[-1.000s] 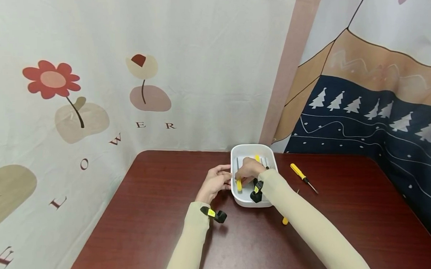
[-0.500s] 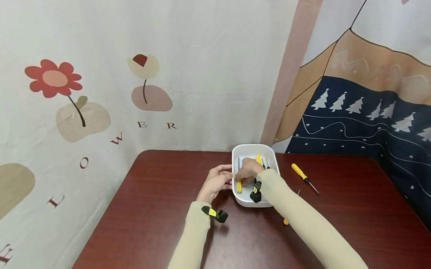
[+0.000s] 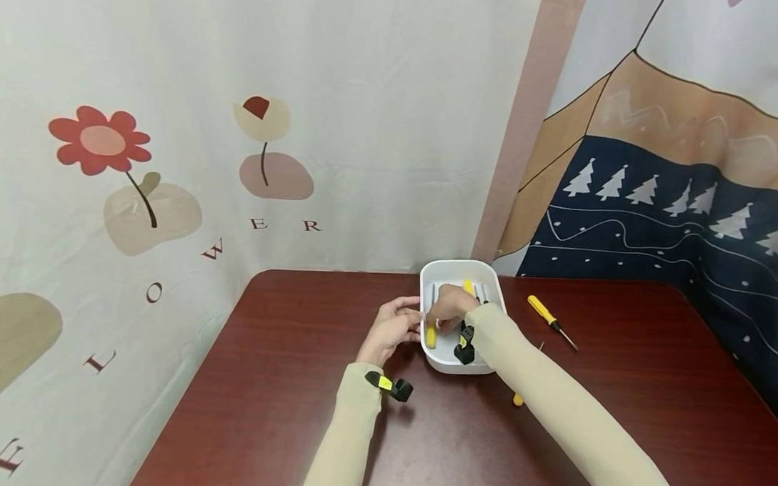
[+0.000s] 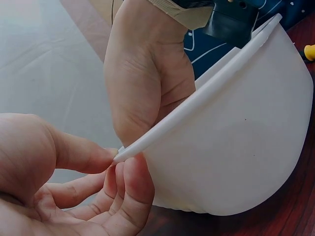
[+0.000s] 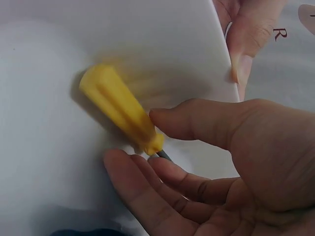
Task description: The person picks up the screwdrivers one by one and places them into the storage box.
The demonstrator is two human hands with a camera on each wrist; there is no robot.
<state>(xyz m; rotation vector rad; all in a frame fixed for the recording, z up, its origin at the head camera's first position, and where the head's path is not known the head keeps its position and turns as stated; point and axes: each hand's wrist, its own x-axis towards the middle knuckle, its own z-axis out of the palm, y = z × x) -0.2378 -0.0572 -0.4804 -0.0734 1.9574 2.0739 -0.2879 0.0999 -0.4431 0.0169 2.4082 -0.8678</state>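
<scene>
A white plastic box [image 3: 462, 267] stands near the table's back edge. My left hand [image 3: 392, 332] is at its left side, thumb and fingers pinching the rim [image 4: 162, 123] in the left wrist view. Inside the box is my right hand [image 3: 452, 303]. Its thumb touches the yellow handle of a screwdriver [image 5: 118, 103], and its fingers curl in by the collar, where the metal shaft starts. That handle lies along the box's left wall, its end toward the near side. Farther right in the box, another yellow handle [image 3: 469, 287] and thin metal shafts show, partly hidden by the right hand.
A yellow-and-black screwdriver [image 3: 542, 309] lies on the dark red table [image 3: 272, 390] right of the box. Another yellow handle [image 3: 518, 399] shows beside the right forearm, which partly covers it. A printed curtain [image 3: 372, 129] hangs behind the table.
The whole head view shifts slightly to the right. Both hands stay in place at the box, with the right one at the same screwdriver.
</scene>
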